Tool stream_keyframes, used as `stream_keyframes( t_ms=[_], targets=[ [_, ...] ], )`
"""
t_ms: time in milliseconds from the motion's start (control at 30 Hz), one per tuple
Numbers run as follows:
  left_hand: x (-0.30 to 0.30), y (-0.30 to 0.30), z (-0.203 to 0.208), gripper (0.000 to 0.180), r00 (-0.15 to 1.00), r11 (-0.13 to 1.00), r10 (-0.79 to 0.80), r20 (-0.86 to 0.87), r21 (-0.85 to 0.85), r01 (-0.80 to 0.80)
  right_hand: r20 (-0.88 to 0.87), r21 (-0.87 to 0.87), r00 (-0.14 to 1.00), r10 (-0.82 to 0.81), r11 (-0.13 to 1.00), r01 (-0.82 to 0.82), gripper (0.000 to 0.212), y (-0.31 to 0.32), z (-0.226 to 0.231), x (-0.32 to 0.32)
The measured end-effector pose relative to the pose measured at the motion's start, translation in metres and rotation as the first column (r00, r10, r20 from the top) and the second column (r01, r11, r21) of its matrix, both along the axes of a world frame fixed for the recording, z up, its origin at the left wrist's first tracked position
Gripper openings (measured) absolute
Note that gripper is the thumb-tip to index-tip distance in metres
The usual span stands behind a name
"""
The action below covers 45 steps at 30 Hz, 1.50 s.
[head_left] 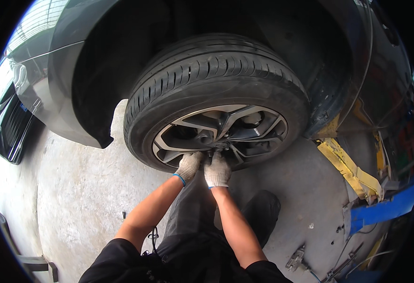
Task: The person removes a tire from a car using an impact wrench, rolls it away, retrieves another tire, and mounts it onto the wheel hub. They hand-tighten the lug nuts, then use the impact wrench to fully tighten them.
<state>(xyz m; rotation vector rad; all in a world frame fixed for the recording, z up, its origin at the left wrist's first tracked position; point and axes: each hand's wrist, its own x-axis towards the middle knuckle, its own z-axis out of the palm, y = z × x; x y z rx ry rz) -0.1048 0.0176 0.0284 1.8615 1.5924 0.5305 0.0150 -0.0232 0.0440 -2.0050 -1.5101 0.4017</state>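
Note:
A car wheel (259, 85) with a black tyre and a two-tone alloy rim (221, 122) stands before me inside the dark wheel arch. Both my hands wear pale knit work gloves and meet at the lower part of the hub. My left hand (189, 165) has its fingers curled in at the bolt area, just left of the right one. Beside it, my right hand (217, 170) reaches in with bent fingers close under the centre cap. Both sets of fingertips are partly hidden, and whatever small thing they hold does not show.
The grey car body (61, 89) arches over the wheel. At the right, a yellow lift arm (348, 170) joins a blue lift part (386, 205). A metal tool (296, 258) with a hose lies on the floor at lower right. A small dark piece (124, 214) lies at left.

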Motion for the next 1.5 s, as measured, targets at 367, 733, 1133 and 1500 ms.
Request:
stream_keyframes(
  t_ms=[367, 733, 1133, 1500],
  targets=[
    [-0.011, 0.004, -0.022, 0.032, 0.941, 0.977, 0.186, 0.283, -0.157, -0.146, -0.127, 0.066, 0.991, -0.049, 0.996, 0.058, 0.052, -0.003, 0.009, -0.010],
    [-0.037, -0.012, 0.004, 0.015, 0.260, 0.631, 0.726, 0.637, -0.767, 0.117, -0.379, -0.067, 0.925, -0.005, 0.997, -0.022, 0.063, -0.007, 0.021, -0.012],
    [-0.062, -0.046, 0.015, 0.030, 0.805, 0.956, -0.141, 0.577, -0.131, 0.262, -0.647, -0.034, 0.755, -0.108, 0.993, 0.113, 0.061, 0.006, -0.019, -0.010],
    [-0.074, -0.042, -0.003, 0.024, 0.486, 0.837, 0.340, 0.805, -0.494, 0.234, -0.981, -0.070, 0.181, -0.067, 0.997, -0.014, 0.037, -0.048, -0.027, -0.002]
  ],
)
